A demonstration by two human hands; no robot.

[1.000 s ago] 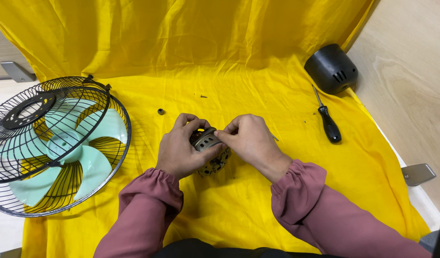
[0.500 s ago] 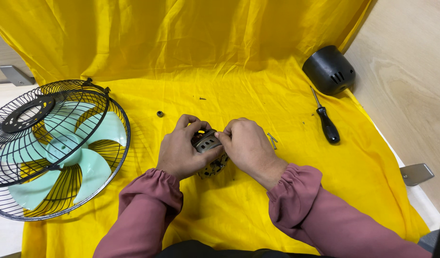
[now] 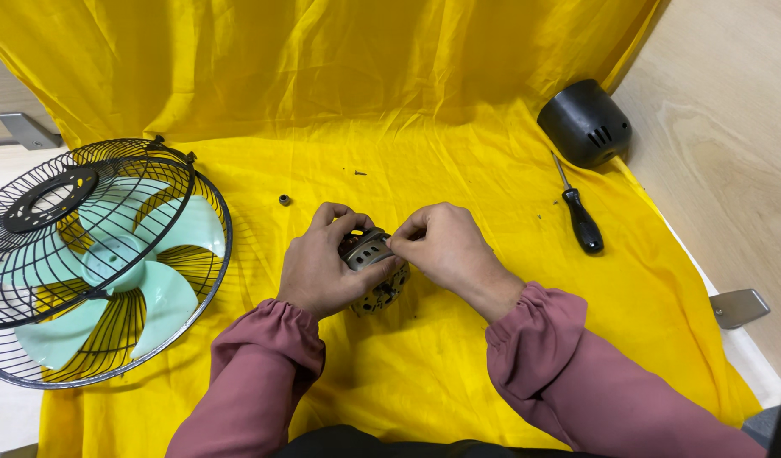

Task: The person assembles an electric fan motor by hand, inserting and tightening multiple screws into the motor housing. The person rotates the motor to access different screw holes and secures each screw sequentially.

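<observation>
We cradled the fan motor (image 3: 372, 271) firmly in our left hand (image 3: 327, 267) while our right hand (image 3: 446, 246) pinched its top, best kept steady.

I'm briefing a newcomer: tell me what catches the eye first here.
The bright yellow cloth covers the whole table. At centre, the left hand and right hand close around a small metal motor. At far left lies a black wire fan guard with pale green blades.
</observation>
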